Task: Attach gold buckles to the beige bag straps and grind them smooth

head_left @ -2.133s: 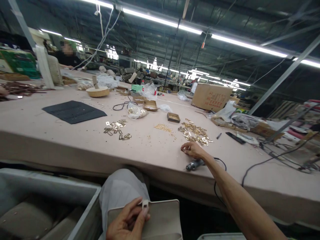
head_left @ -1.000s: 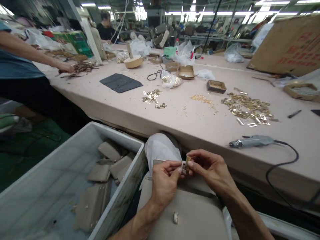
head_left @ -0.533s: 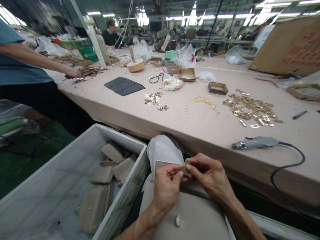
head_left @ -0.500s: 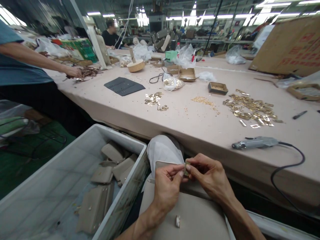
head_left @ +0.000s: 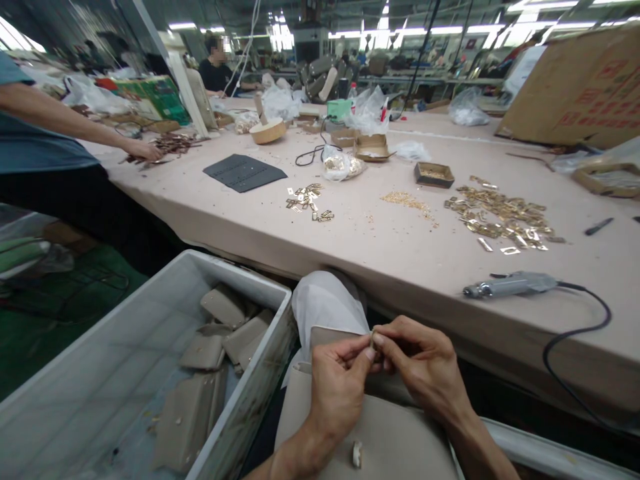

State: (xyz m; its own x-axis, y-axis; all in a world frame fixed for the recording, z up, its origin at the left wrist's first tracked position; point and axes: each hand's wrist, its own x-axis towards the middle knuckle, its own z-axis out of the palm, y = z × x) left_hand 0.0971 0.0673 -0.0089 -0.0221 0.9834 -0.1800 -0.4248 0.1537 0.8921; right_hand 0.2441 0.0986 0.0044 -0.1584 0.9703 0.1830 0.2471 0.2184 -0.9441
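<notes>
Both hands are below the near edge of the surface (head_left: 380,247), over the lap. The left hand (head_left: 340,383) and right hand (head_left: 425,363) meet fingertip to fingertip and pinch 1 small gold fitting (head_left: 373,339) between thumbs and forefingers, so both are closed on it. The fitting sits at the top edge of a beige bag panel (head_left: 390,433) lying across the lap; whether it touches the panel I cannot tell. 1 small pale clasp (head_left: 357,453) sits on the panel nearer the body. On the surface near its near edge, right of the hands, an electric screwdriver (head_left: 510,285) lies on its side, cord trailing right. Behind it is a big pile of gold fittings (head_left: 505,217), with loose gold screws (head_left: 407,200) and a small tray (head_left: 434,175) to its left. A smaller cluster of fittings (head_left: 307,199) and a dark grey sheet (head_left: 245,172) lie mid-surface. A grey bin (head_left: 240,273) left of the lap holds beige bag pieces (head_left: 215,347). A co-worker's hand (head_left: 143,150) rests on brown parts at the far left edge.
</notes>
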